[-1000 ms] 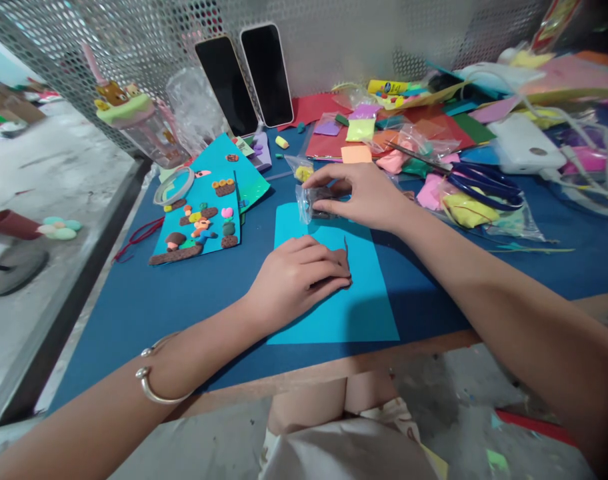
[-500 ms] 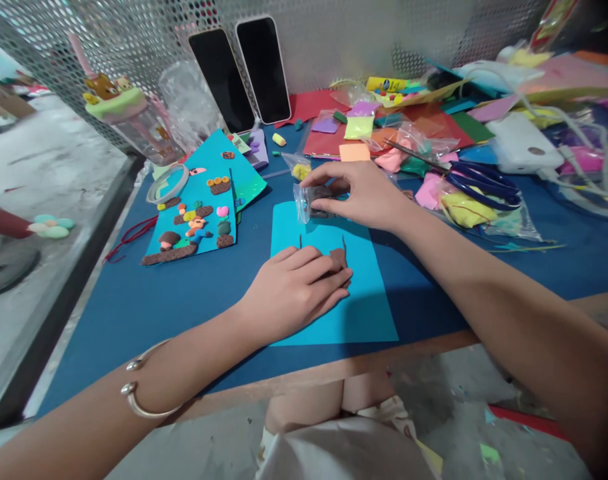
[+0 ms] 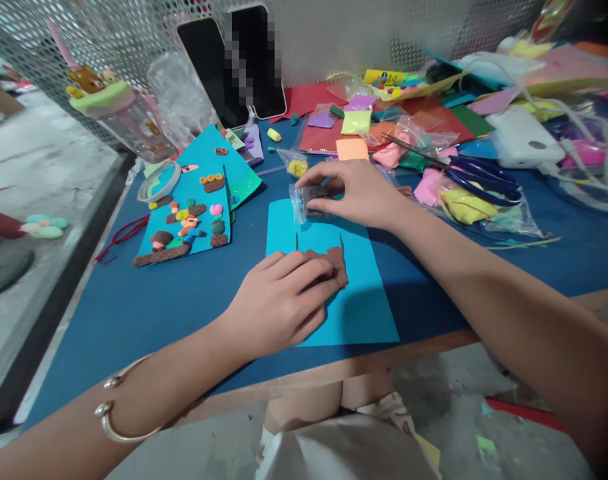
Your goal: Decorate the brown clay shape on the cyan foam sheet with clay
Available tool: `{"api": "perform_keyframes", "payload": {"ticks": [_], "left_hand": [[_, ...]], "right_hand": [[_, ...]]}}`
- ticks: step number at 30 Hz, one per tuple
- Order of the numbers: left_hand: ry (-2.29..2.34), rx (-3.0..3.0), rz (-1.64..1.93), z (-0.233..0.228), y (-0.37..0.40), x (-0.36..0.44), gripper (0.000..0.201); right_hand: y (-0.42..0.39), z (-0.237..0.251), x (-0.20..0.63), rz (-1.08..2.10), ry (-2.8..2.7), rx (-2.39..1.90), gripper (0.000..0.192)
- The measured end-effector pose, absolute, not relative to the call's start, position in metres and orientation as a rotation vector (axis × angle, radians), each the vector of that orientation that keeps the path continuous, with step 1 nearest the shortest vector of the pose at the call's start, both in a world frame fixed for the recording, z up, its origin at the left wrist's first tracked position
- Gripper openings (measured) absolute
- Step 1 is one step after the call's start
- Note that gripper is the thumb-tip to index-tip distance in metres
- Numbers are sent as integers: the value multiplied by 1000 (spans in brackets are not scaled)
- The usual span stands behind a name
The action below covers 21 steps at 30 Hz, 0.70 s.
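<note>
A light-blue card [image 3: 364, 313] lies on the table with a flat, uneven patch of brown clay [image 3: 338, 263] stuck on it. Two thin dark lines run up from the clay's top corners. My left hand [image 3: 289, 297] rests over the patch's left part, fingers lightly bent and laid on it, hiding some of it. At the card's far edge my right hand [image 3: 354, 193] grips a small clear bag of dark clay [image 3: 314, 199] between thumb and fingers. Just behind it lies a little bag with yellow clay [image 3: 298, 167].
On the left lies a blue card decorated with clay figures [image 3: 184, 230], a clear ring [image 3: 159, 183] on it. Two phones [image 3: 211, 73] lean on the perforated metal wall behind. Blue-handled scissors [image 3: 484, 180], clay bags and a white charger [image 3: 524, 140] crowd the right.
My left hand has slid left and a little toward me, uncovering more of the brown clay. My right hand keeps its grip on the bag. The view has shifted slightly.
</note>
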<state>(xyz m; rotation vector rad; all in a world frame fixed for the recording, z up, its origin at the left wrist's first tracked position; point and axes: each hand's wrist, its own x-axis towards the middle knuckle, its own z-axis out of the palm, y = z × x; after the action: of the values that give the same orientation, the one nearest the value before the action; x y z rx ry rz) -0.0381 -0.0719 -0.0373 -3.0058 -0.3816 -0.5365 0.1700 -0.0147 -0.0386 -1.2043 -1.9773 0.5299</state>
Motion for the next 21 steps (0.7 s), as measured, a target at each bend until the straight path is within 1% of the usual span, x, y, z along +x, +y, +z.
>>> {"api": "perform_keyframes", "payload": {"ticks": [3, 9, 11, 15, 21], "left_hand": [[-370, -2991, -553, -38, -73, -37, 27], [-490, -3019, -765, -38, -73, -37, 24], [-482, -3009, -745, -38, -72, -37, 25], [-401, -2965, -590, -38, -71, -38, 29], [-296, -2766, -568, -39, -74, -36, 20]], "right_hand": [[-14, -40, 170, 550, -1984, -1229, 26], [-11, -45, 174, 533, -2021, -1265, 29], [-11, -45, 174, 534, -2020, -1261, 29], [-11, -45, 174, 551, -2001, -1287, 28], [-9, -47, 174, 559, -1998, -1312, 28]]}}
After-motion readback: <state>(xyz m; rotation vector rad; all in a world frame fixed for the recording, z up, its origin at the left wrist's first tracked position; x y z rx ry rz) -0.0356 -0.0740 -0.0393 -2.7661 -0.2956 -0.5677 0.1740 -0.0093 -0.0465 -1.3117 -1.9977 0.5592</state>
